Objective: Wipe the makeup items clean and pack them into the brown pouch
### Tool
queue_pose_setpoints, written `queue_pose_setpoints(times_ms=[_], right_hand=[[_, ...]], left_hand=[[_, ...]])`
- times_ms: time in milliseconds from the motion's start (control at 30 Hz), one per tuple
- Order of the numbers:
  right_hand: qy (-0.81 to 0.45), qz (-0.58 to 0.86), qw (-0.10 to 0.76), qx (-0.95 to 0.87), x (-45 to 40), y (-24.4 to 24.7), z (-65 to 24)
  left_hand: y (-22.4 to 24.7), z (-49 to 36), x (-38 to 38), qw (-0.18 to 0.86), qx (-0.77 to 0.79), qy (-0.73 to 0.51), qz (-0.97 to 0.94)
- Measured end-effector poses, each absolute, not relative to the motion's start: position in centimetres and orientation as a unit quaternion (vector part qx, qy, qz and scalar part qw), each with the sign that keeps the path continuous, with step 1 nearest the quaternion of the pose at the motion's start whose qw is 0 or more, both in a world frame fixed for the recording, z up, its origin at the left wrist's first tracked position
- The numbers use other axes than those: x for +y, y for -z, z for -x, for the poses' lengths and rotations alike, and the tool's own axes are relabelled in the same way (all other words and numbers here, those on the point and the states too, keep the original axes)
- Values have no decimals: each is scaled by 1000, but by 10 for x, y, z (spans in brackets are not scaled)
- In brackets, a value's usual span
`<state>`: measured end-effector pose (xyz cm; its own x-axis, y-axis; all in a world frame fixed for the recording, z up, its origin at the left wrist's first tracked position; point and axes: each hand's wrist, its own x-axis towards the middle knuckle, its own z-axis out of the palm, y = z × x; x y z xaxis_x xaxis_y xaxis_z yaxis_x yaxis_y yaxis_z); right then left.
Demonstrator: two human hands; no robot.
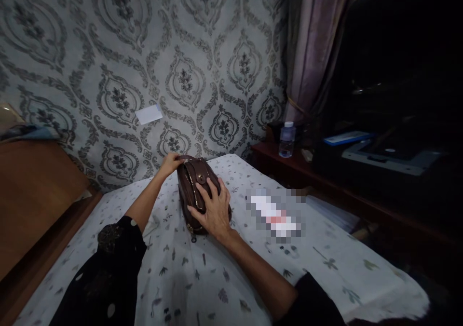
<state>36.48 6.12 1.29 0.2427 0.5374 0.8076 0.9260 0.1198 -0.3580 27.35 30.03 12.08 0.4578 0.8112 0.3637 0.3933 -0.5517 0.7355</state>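
A dark brown handbag (pixel 188 183) with gold-coloured zips and a round clasp lies on the printed bed sheet (pixel 195 287). My left hand (pixel 170 164) is closed at the bag's far end, fingers round its top handle. Spread across the near part of the bag is my right hand (pixel 215 210), its fingers apart and touching the leather. A zip pull dangles at the bag's near end. The underside of the bag is hidden.
Right of the bag lies a pixelated pale item (pixel 275 215). A plastic bottle (pixel 287 140) stands on a dark red shelf (pixel 267 157) beside a curtain (pixel 311 41). A brown wooden panel (pixel 39 196) borders the left, patterned wallpaper (pixel 202 51) the back.
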Motion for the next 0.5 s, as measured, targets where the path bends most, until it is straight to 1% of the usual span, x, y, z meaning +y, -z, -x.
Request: queue_pose_setpoints(times_ms=[233,367,500], right_hand=[[207,630,470,-582,61,-12,-366],[200,626,478,-582,61,-13,-365],[195,625,482,-582,61,-13,-365]], left_hand=[[-124,-272,289,155,385,-361,-835],[-127,-271,278,115,377,-342,-853],[-130,-267,268,97,360,-314,-873]])
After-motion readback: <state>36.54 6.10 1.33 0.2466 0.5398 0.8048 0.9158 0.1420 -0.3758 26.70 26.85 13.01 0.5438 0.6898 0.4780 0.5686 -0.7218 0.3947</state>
